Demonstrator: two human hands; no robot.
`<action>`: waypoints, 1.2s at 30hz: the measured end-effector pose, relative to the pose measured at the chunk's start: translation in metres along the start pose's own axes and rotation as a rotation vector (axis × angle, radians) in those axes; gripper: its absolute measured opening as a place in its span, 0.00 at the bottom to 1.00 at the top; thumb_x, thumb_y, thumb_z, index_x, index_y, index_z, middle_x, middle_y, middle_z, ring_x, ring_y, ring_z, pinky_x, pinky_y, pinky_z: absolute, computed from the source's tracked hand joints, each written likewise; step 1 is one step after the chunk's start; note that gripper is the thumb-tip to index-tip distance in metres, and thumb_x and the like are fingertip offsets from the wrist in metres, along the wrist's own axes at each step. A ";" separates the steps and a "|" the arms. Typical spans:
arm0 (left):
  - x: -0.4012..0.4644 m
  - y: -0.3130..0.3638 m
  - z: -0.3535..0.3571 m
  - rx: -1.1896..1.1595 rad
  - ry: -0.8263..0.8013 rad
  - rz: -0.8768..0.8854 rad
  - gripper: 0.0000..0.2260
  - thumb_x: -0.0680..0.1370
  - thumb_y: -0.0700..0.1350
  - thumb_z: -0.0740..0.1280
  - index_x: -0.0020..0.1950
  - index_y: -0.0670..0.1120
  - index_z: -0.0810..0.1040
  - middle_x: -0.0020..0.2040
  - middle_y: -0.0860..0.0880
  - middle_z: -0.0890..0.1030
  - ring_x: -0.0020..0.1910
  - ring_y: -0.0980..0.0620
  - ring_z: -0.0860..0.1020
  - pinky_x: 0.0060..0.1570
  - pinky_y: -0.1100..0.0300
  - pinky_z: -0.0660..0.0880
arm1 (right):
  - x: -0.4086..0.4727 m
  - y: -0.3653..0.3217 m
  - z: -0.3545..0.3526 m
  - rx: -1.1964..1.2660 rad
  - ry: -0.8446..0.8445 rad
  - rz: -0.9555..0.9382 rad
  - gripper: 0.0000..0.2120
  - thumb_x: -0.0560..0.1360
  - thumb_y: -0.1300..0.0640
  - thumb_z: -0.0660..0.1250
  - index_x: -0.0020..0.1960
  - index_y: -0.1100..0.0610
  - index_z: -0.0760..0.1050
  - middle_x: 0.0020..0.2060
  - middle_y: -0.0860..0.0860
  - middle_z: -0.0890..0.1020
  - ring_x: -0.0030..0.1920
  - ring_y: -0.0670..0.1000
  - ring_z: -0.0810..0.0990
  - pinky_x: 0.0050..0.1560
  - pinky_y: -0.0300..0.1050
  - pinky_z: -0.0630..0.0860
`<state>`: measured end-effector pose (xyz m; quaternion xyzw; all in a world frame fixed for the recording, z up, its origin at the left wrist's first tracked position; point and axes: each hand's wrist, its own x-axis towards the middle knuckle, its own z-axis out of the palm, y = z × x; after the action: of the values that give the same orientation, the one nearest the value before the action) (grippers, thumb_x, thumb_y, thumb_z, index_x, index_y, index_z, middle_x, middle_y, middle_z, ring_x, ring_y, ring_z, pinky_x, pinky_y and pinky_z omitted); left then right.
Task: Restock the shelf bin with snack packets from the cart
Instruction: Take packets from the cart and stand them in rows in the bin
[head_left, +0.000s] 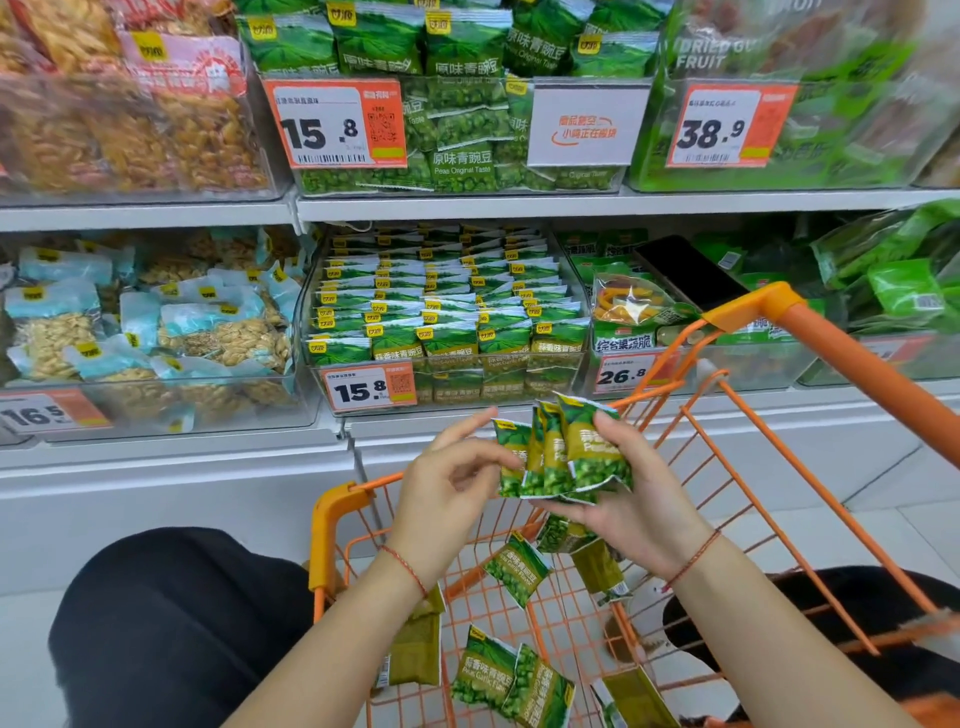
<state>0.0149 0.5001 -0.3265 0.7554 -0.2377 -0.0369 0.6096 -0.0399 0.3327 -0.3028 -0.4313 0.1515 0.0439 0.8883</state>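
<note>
— Green foil packets, several of them fanned upright, sit in our right hand: thumb over the front faces, fingers curled beneath the bottom edges. So that hand is holding the bunch. What of the other?

— Our left hand is just beside the bunch on its left, fingers loosely curled, fingertips touching or nearly touching the outermost packet. We cannot tell whether it pinches that packet or only steadies it.

— And the place they go?

— Beyond both hands, straight ahead and a little above the knuckles, is the clear shelf bin, already lined with neat rows of the same packets. Below our wrists more packets lie loose on the mesh of the orange cart.

— How will they handle, do we think?

— Light, we judge, and crinkly; the film looks slick, so a fanned stack could slide apart. Small hard peas inside give each packet some body, yet the sealed edges are floppy.

— Then we would grip across the middle of the stack, squaring it with the left hand first, and lower it top-seam up into a row.
</note>
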 end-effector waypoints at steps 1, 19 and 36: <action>0.001 0.003 -0.001 -0.088 -0.021 -0.053 0.16 0.77 0.30 0.62 0.44 0.49 0.82 0.66 0.52 0.73 0.54 0.67 0.77 0.45 0.68 0.76 | 0.000 0.002 0.000 -0.059 0.020 -0.021 0.21 0.70 0.48 0.70 0.59 0.57 0.75 0.53 0.57 0.83 0.54 0.59 0.82 0.49 0.57 0.80; 0.072 0.027 -0.070 -0.266 0.190 -0.276 0.25 0.80 0.51 0.59 0.76 0.52 0.59 0.71 0.60 0.64 0.70 0.62 0.62 0.73 0.55 0.59 | 0.099 -0.031 0.108 -0.648 -0.237 -0.079 0.19 0.64 0.49 0.71 0.52 0.53 0.72 0.50 0.45 0.84 0.54 0.44 0.81 0.65 0.48 0.71; 0.146 -0.067 -0.169 0.101 0.524 0.037 0.11 0.79 0.53 0.57 0.57 0.53 0.74 0.48 0.60 0.78 0.46 0.70 0.75 0.43 0.78 0.66 | 0.270 -0.032 0.128 -1.654 -0.131 -0.900 0.24 0.70 0.47 0.71 0.63 0.51 0.69 0.57 0.52 0.75 0.57 0.54 0.75 0.54 0.46 0.71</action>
<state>0.2232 0.6030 -0.3122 0.7641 -0.0869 0.1830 0.6124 0.2527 0.3986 -0.2872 -0.9394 -0.1586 -0.1857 0.2407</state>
